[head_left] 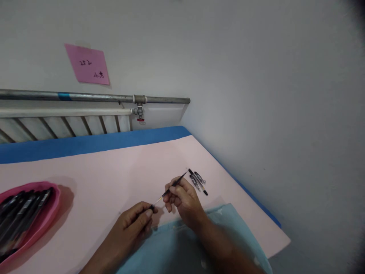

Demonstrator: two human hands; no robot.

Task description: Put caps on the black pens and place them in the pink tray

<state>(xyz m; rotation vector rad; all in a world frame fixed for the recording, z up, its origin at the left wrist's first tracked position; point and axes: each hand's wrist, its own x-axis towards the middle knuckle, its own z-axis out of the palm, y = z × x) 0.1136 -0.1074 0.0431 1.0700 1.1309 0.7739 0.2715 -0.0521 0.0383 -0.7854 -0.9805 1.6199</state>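
Observation:
A thin pen refill (pixel 157 200), dark along much of its length, slants between my two hands above the table. My right hand (pixel 185 198) pinches its dark middle, and its narrow pale point sticks out up and to the right. At the lower end, my left hand (pixel 134 222) is closed on a small black piece (pixel 152 207) where the refill ends; whether the two are joined I cannot tell. Just beyond my right hand lie a clear pen barrel (pixel 202 186) with black ends and two clear-and-black pen caps (pixel 195 182).
At the left, a pink basket (pixel 53 220) holds several black pens (pixel 25 213). A light-blue cloth or bag (pixel 228 217) lies under my forearms at the near edge of the pink tabletop (pixel 108 179). Walls, a pipe (pixel 99 97) and a radiator (pixel 65 125) bound the table.

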